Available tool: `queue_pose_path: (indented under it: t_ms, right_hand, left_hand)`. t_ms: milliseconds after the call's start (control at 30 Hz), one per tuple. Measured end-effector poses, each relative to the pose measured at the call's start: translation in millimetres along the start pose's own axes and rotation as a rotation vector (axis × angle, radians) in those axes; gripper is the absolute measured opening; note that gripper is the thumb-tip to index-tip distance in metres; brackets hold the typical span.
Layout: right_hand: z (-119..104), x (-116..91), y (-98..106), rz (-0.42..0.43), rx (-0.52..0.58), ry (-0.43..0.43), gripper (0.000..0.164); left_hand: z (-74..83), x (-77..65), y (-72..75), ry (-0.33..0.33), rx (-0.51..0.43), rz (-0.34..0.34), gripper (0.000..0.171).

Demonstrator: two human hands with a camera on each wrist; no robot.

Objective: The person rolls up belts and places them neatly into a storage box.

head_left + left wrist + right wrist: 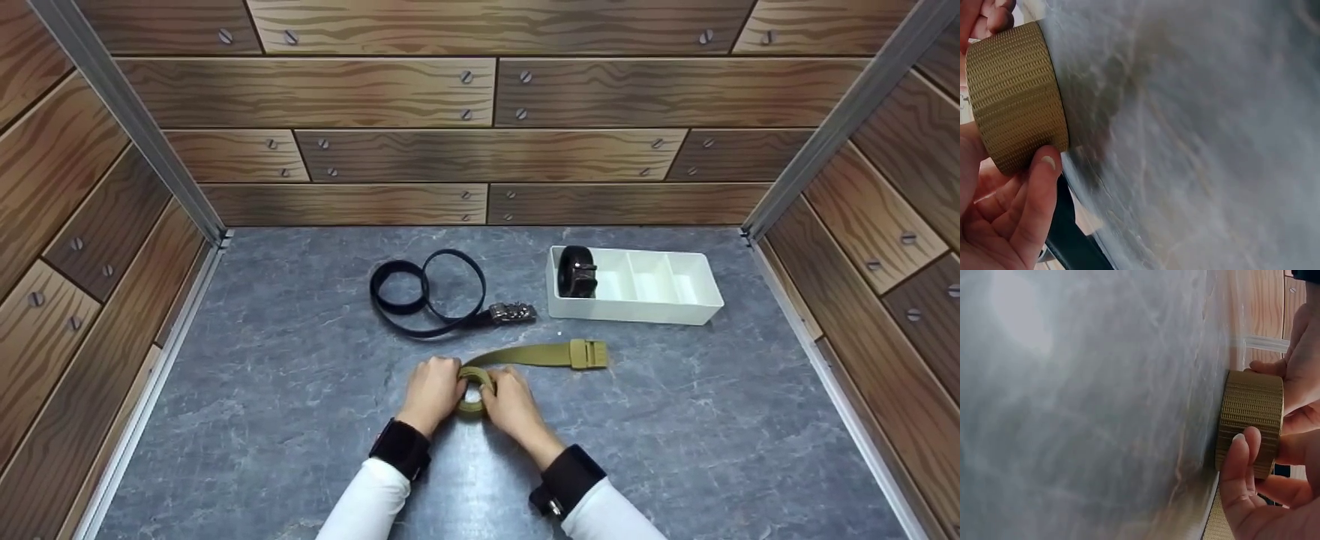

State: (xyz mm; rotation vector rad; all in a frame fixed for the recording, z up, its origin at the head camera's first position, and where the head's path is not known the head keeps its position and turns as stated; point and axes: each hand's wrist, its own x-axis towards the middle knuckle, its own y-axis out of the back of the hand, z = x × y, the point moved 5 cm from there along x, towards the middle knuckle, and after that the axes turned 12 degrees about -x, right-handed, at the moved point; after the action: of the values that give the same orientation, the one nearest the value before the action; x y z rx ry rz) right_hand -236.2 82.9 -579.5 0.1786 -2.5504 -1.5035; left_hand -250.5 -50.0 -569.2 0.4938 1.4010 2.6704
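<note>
An olive-green webbing belt (532,355) is partly rolled into a coil standing on its edge on the grey tabletop. Its free end runs to the right and finishes in a matching buckle (589,354). From the left, my left hand (431,390) grips the coil, fingers curled at its side. My right hand (514,405) holds the opposite side, thumb near the coil's hollow middle. Up close in the left wrist view, the ribbed weave of the coil (1019,95) shows between both hands. Fingertips (1235,464) press its outer face in the right wrist view.
Behind my hands lies a loosely looped black belt (427,330) with a shiny metal buckle (513,313). A white divided tray (637,311) stands at the back right, a rolled dark belt (576,271) in its left compartment. Wood-patterned walls (480,157) enclose the tabletop (262,420).
</note>
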Motion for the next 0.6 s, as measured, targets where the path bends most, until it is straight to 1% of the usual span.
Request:
queue_pose_path:
  t_ms: [100,200,333,400,500,600]
  right_hand:
    - [-0.1,1.0,-1.1,-0.012,-0.014,0.012,0.026]
    - [0.7,1.6,-1.5,-0.024,-0.01,-0.003,0.029]
    - [3.8,-0.5,-0.6,-0.034,0.025,-0.076,0.029]
    - [4.1,-1.9,0.2,-0.033,0.025,-0.084,0.026]
    - [2.7,-2.8,2.2,-0.023,0.01,-0.05,0.02]
    - [0.6,-2.4,3.6,-0.019,-0.005,0.002,0.02]
  left_hand:
    - [1.2,-0.4,-1.8,-0.032,0.007,-0.018,0.024]
    - [1.9,-1.1,-4.0,-0.058,0.017,-0.018,0.023]
    - [1.6,-2.2,-5.0,-0.051,0.029,0.009,0.022]
    - [1.8,-2.3,-4.5,-0.042,0.039,0.017,0.023]
    - [3.8,-1.8,-3.7,-0.033,0.047,-0.006,0.024]
    - [6.4,-0.8,-3.1,-0.03,0.05,-0.046,0.024]
